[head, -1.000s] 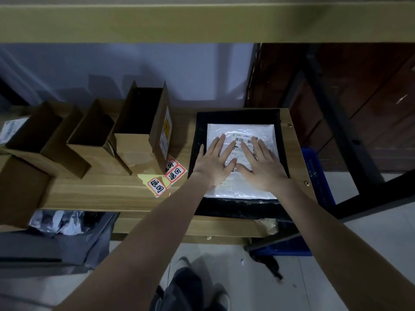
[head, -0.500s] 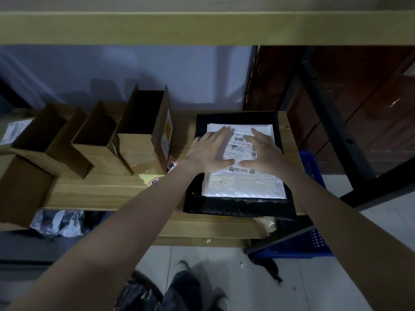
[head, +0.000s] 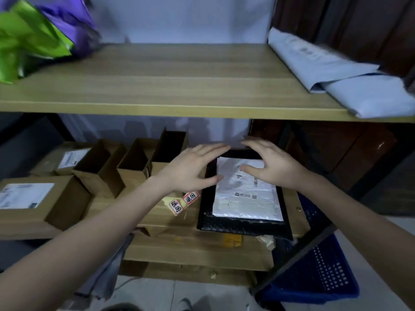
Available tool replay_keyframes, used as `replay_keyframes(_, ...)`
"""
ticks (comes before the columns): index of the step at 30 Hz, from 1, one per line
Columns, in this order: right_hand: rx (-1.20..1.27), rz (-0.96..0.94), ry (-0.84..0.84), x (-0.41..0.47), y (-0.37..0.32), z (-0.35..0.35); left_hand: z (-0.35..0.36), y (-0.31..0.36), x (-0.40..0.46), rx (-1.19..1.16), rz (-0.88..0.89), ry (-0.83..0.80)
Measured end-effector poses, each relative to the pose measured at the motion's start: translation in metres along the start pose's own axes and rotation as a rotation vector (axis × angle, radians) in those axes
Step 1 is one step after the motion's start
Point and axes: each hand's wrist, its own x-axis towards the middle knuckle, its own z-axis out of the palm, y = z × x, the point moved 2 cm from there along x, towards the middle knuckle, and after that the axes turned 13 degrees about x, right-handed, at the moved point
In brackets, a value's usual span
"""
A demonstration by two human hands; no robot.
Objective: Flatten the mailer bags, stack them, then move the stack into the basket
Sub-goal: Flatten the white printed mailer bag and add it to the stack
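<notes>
Mailer bags form a two-layer stack on the right part of the lower wooden shelf (head: 157, 209): a white padded mailer bag with printed labels (head: 244, 198) lies flat on a larger black bubble mailer bag (head: 242, 225), whose dark border shows along the left, near and right edges. My left hand (head: 193, 169) is spread, fingers apart and extended, over the left far corner of the stack; its thumb tip reaches the white bag's left edge, though I cannot tell whether the palm presses down. My right hand (head: 269, 164) is likewise spread, arched over the far right part of the white bag, thumb lying on its label area. Neither hand is closed around anything.

Left of the stack stand three open brown cardboard boxes (head: 134, 162) in a row, with a closed brown carton bearing a white label (head: 33, 200) nearer the left edge. Yellow paper with two orange-bordered stickers (head: 183, 202) lies just beside the black bag's left edge. A blue perforated plastic basket (head: 321, 272) sits on the floor, below and to the right of the shelf, well apart from the stack. On the upper wooden shelf (head: 179, 81) rest folded pale grey poly bags (head: 336, 75) at right and crumpled green and purple bags (head: 33, 34) at left.
</notes>
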Motion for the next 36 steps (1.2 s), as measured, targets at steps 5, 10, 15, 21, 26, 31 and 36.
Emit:
replay_keyframes(5,-0.076,-0.114,-0.016,-0.017,-0.06,-0.025,-0.072,0.016,-0.032,0.019,0.002,0.117)
replay_keyframes(10,-0.066,-0.241,-0.011,-0.03,-0.113,-0.04,-0.13,0.027,-0.056,-0.045,-0.085,0.246)
replay_keyframes(15,0.028,-0.358,0.031,-0.026,-0.161,-0.056,-0.183,0.018,-0.067,-0.056,-0.091,0.405)
replay_keyframes(21,0.087,-0.495,0.181,0.002,-0.204,-0.08,-0.232,-0.021,-0.074,0.022,-0.159,0.513)
replay_keyframes(26,0.111,-0.538,0.185,0.04,-0.229,-0.081,-0.258,-0.058,-0.089,0.093,-0.21,0.568)
replay_keyframes(31,0.076,-0.581,0.16,0.078,-0.257,-0.065,-0.27,-0.098,-0.11,0.158,-0.285,0.585)
replay_keyframes(36,0.028,-0.655,0.139,0.119,-0.292,-0.045,-0.278,-0.142,-0.13,0.234,-0.336,0.565)
